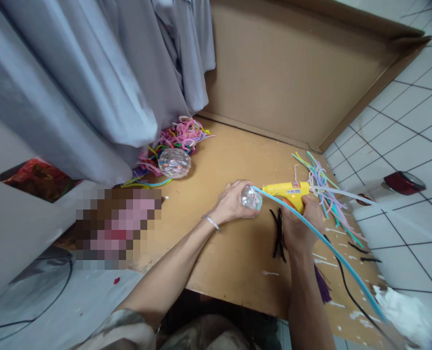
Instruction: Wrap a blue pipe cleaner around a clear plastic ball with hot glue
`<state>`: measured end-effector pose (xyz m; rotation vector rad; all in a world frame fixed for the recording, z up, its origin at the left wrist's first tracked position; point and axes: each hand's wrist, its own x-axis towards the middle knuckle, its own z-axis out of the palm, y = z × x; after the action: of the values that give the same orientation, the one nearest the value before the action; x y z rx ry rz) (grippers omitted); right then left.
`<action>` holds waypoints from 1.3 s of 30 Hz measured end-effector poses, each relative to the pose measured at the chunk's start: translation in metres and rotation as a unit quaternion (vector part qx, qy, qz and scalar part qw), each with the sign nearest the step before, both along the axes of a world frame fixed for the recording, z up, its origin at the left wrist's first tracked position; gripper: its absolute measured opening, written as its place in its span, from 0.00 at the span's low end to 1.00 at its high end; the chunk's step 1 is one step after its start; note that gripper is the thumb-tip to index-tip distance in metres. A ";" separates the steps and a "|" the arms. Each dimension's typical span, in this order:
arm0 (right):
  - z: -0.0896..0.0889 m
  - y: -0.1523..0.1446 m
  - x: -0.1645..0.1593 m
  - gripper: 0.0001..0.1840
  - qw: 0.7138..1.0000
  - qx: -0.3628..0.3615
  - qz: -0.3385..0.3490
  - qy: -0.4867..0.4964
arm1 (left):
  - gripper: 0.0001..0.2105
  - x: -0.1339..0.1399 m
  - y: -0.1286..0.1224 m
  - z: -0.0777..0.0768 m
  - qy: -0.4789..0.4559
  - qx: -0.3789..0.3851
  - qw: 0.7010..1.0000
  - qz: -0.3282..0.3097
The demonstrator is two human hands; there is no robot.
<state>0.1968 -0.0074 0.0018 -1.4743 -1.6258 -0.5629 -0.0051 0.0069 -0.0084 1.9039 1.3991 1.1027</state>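
My left hand (234,200) is closed round a small clear faceted ball (251,200) above the middle of the board. In my right hand (305,221) is a yellow hot glue gun (287,190), its nozzle at the ball's upper right side. A long white glue stick (341,193) sticks out of the gun's back. One end of a light blue pipe cleaner (321,236) meets the top of the ball; its length runs down to the lower right, passing in front of my right hand. Whether the nozzle touches the ball cannot be made out.
A larger clear ball (175,163) lies by a heap of colourful pipe cleaners (186,133) at the back left. More pipe cleaners (327,182) lie to the right, with black pieces (278,236) and a purple tassel (322,284) nearer me. Cardboard (292,73) stands at the back.
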 end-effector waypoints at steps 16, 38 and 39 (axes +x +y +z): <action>0.001 0.000 0.001 0.19 1.000 -0.003 0.002 -0.008 | 0.35 0.000 0.000 0.000 0.002 0.001 1.000 0.001; 0.005 -0.005 0.000 0.17 1.000 -0.010 0.009 -0.024 | 0.35 0.000 0.000 -0.002 0.010 0.007 1.000 -0.001; 0.004 -0.005 0.000 0.17 1.000 -0.008 0.009 -0.028 | 0.35 0.000 0.000 -0.002 0.009 0.006 1.000 0.000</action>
<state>0.1972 -0.0122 0.0062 -1.4659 -1.6897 -0.5867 -0.0049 0.0072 -0.0105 1.9283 1.4044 1.0984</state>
